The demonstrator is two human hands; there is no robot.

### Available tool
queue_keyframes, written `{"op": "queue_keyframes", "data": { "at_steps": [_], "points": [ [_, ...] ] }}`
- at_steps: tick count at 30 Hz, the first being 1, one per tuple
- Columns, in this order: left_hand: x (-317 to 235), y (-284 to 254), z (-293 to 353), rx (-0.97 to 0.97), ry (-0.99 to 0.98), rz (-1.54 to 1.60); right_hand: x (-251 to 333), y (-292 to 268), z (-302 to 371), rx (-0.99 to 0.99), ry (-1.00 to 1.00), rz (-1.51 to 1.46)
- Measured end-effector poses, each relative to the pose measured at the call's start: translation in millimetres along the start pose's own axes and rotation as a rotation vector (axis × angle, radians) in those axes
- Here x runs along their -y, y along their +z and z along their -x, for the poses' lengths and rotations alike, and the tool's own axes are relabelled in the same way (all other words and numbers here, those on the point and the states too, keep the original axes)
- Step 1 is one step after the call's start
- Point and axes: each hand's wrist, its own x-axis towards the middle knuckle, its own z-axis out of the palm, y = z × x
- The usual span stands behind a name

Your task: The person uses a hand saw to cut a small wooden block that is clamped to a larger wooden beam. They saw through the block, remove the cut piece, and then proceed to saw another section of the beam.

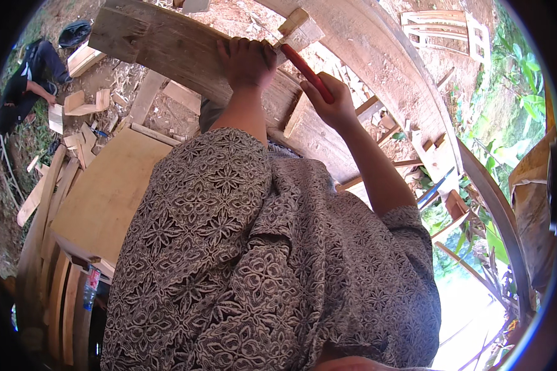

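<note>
My right hand (331,102) is closed round the red handle of a tool (303,69). The handle slants up and left to the wood, and I cannot make out the tool's working end. My left hand (249,65) lies palm down on a thick wooden plank (179,52), its fingers spread over the surface. Its thumb side is close to the upper end of the red handle. A short wooden block (301,29) sits just beyond the handle's tip. Below the plank, a pale board (319,133) shows between my forearms.
A large curved timber (377,55) arches along the right. At left stands a pale wooden box (114,179) beside upright boards and a plastic bottle (91,287). Another person (34,80) sits far left, a hand at a wood piece. A slatted wooden frame (442,31) lies far right.
</note>
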Motion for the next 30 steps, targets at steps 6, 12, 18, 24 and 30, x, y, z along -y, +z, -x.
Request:
{"op": "queue_keyframes", "data": {
  "at_steps": [6, 12, 18, 24, 30],
  "points": [
    [-7.8, 4.1, 3.3, 0.03, 0.024, 0.015, 8.0, -36.9, 41.3, -0.076, -0.01, 0.019],
    [-7.8, -6.4, 3.9, 0.094, 0.015, 0.023, 75.2, -105.1, 122.1, -0.065, 0.113, 0.184],
    [-7.7, -5.5, 4.6, 0.117, 0.012, 0.07, 107.9, -106.9, 109.1, -0.055, -0.03, 0.172],
    [-13.3, -0.6, 3.7, 0.076, 0.038, 0.102, 28.4, -2.2, -18.4, -0.129, 0.076, 0.065],
    [-8.6, 5.7, 5.3, 0.036, 0.033, 0.022, -4.9, 6.3, 1.0, -0.103, -0.009, 0.096]
  ]
}}
